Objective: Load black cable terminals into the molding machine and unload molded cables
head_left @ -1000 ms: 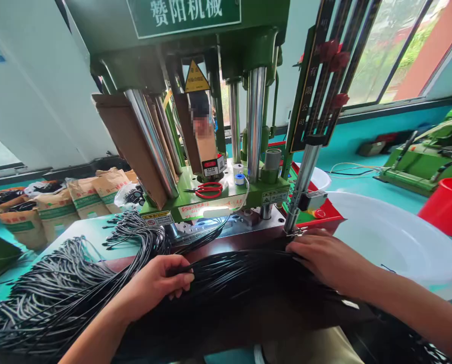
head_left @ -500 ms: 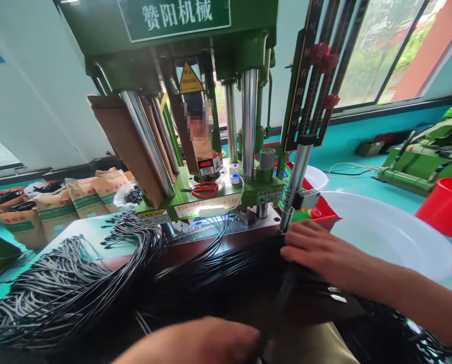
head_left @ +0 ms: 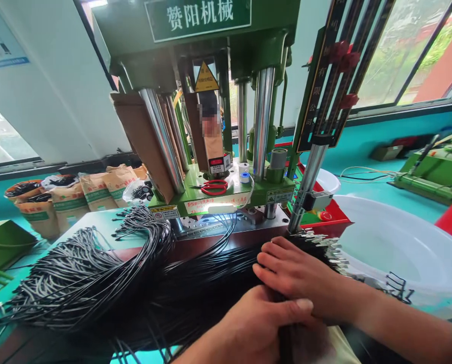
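Note:
A thick bundle of black cables [head_left: 210, 283] stretches across the front of the machine's table. My right hand [head_left: 292, 265] lies over the right part of this bundle with its fingers curled onto it, close to the silver connector ends [head_left: 330, 247]. Just below and touching it, my left hand [head_left: 256, 318] is closed around black cables, its thumb laid across the top. Part of what both hands hold is hidden beneath them. Cable tails [head_left: 78, 273] fan out on the left.
A green press [head_left: 210, 45] with steel columns rises directly ahead. Red-handled pliers [head_left: 214, 187] lie on its lower plate. A large white tub [head_left: 407, 242] stands at right, and paper sacks [head_left: 72, 202] stand on the floor at left.
My left hand has risen from the bottom edge to meet my right hand on the cables. My right hand has shifted slightly left and down, and the silver connector ends now show beyond it.

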Tool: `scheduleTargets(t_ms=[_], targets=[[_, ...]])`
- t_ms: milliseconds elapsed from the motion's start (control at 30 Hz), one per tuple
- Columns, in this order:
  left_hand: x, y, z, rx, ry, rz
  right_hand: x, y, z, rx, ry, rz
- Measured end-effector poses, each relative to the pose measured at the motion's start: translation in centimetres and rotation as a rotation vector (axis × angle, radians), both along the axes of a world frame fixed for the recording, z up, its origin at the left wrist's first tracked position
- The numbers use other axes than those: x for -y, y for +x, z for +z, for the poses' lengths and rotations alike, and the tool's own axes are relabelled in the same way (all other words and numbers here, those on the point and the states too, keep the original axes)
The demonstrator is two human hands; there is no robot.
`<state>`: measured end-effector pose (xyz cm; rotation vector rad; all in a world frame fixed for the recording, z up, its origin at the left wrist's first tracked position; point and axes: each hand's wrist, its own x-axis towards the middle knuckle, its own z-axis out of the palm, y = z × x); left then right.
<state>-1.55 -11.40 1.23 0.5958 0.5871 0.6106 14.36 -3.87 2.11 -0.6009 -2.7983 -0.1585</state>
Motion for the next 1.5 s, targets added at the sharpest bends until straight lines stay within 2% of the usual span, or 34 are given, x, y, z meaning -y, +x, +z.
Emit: scheduleTargets(t_ms=[67, 133, 233, 267, 333, 433, 533, 600, 700, 733, 800, 867, 1000, 1133, 1233, 1333, 1400, 1433, 1500], targets=[[-0.3, 0.9, -0.7, -0.032, -0.038, 0.12, -0.7, 0.4, -0.5, -0.098, -0.127, -0.031], [-0.3, 1.3, -1.5, -0.044, -0.041, 0.185, -1.8, 1.4, -0.7, -0.337, -0.397, -0.116], [-0.2, 1.2, -2.5, -0.044, -0.005, 0.178, -2.6, 2.4, -0.4, -0.788, -0.814, -0.329], [-0.2, 1.3, -2.7, -0.039, -0.001, 0.169, -2.4, 2.2, -0.2, -0.832, -0.902, -0.368], [-0.3, 1.4, -3.0, -0.041, 0.01, 0.185, -1.1, 1.1, 0.2, -0.689, -0.988, -0.318], [-0.8, 1.5, -2.8, -0.039, 0.031, 0.273, 1.2, -0.7, 0.8, -0.476, -0.971, -0.19], [-1.2, 1.0, -2.4, -0.033, -0.002, 0.388, 1.6, -1.6, 0.8, -0.46, -1.014, -0.234], [-1.2, 0.3, -2.5, -0.03, -0.096, 0.435, -0.1, -2.1, 0.4, -0.381, -0.906, -0.229], [-1.3, -0.6, -3.1, -0.03, -0.261, 0.336, -4.9, -3.7, -0.8, -0.224, -0.499, -0.332], [-1.4, -0.8, -3.4, -0.037, -0.274, 0.298, -6.7, -4.6, -1.3, -0.183, -0.456, -0.368], [-1.9, -1.0, -3.8, -0.065, -0.228, 0.285, -9.6, -6.8, -2.4, -0.119, -0.436, -0.399], [-2.3, -1.0, -4.1, -0.088, -0.164, 0.315, -11.4, -9.0, -3.2, -0.084, -0.437, -0.416], [-2.5, -1.0, -4.3, -0.096, -0.126, 0.349, -12.0, -11.4, -3.8, -0.019, -0.421, -0.474], [-1.8, -1.1, -4.2, -0.084, -0.094, 0.393, -10.2, -9.4, -2.5, 0.045, -0.411, -0.517], [-1.3, -1.2, -4.2, -0.105, -0.06, 0.39, -8.5, -5.8, -0.2, 0.051, -0.406, -0.513], [-1.2, -1.0, -4.1, -0.158, 0.014, 0.366, -6.5, -1.9, 1.9, 0.079, -0.502, -0.474], [-1.1, -0.8, -4.0, -0.213, 0.066, 0.358, -4.5, 0.3, 2.1, 0.015, -0.647, -0.47], [-1.1, -0.7, -3.9, -0.244, 0.085, 0.367, -3.2, 1.2, 1.7, -0.096, -0.77, -0.494], [-1.1, -0.4, -3.7, -0.312, 0.114, 0.391, -0.2, 2.3, 0.1, -0.481, -1.08, -0.573]])
